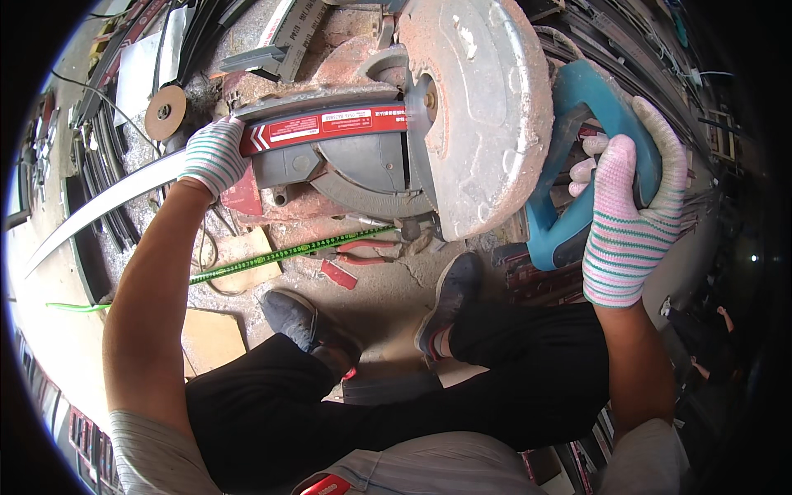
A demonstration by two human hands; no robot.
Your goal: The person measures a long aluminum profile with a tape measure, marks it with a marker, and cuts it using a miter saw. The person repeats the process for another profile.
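My left hand (216, 157), in a white knitted glove with green stripes, is closed round a long profile bar (323, 125) wrapped in red printed film. The bar lies across the table of a mitre saw (363, 161), and its pale left end runs off past my forearm. My right hand (631, 219), in a pinkish glove with green stripes, is wrapped round the saw's blue handle (569, 157). Between my hands stands the dusty grey blade guard (487, 115). The blade (418, 157) shows at the guard's left edge, beside the bar, and whether it touches the bar I cannot tell.
A green tape measure blade (297, 249) stretches over the floor below the saw, near red-handled pliers (367, 252). A brown disc (166, 113) lies at the left. Stacked dark profiles (103, 165) line both sides. My shoes (459, 293) stand close to the saw. At the lower right is another person (701, 330).
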